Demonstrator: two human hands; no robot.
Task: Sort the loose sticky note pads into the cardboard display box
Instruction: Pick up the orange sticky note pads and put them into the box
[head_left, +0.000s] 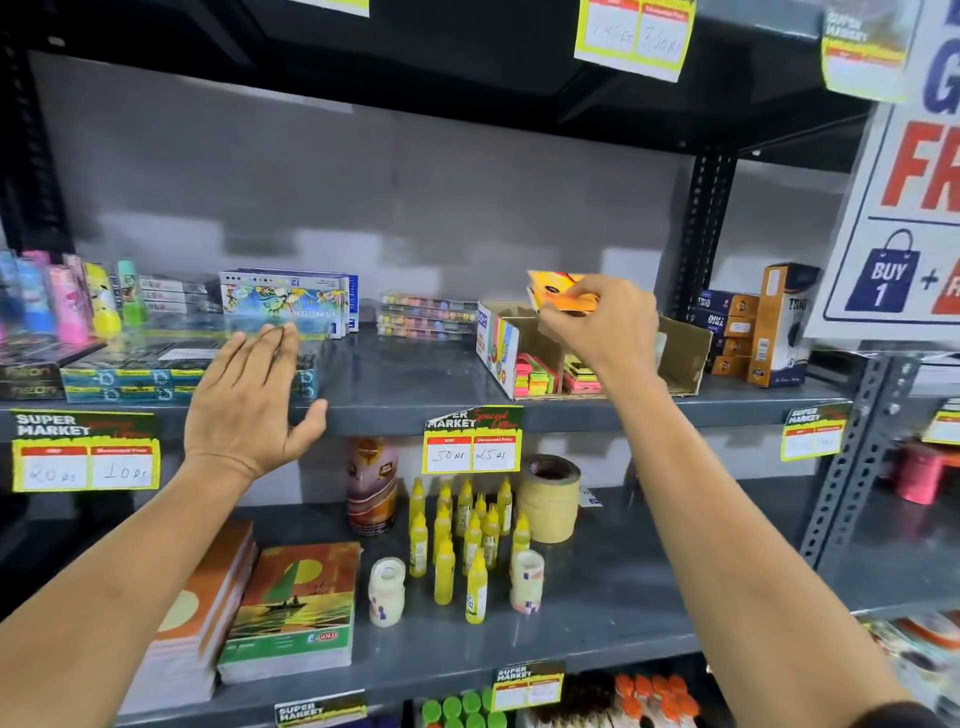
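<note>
A cardboard display box (680, 353) stands on the grey upper shelf, right of centre, with neon pink, green and yellow sticky note pads (537, 376) in its compartments. My right hand (602, 327) hovers just above the box's middle, shut on an orange-yellow sticky note pad (558, 291) held flat. My left hand (249, 405) is open, fingers spread, at the shelf's front edge to the left, over teal boxes and touching none of the pads.
The grey shelf (405, 410) also carries oil pastel boxes (283, 301), stacked colour sets (423, 317), teal boxes (135, 379) and orange-blue cartons (753, 327). On the shelf below stand yellow glue bottles (467, 540), masking tape (550, 499) and notebooks (291, 613).
</note>
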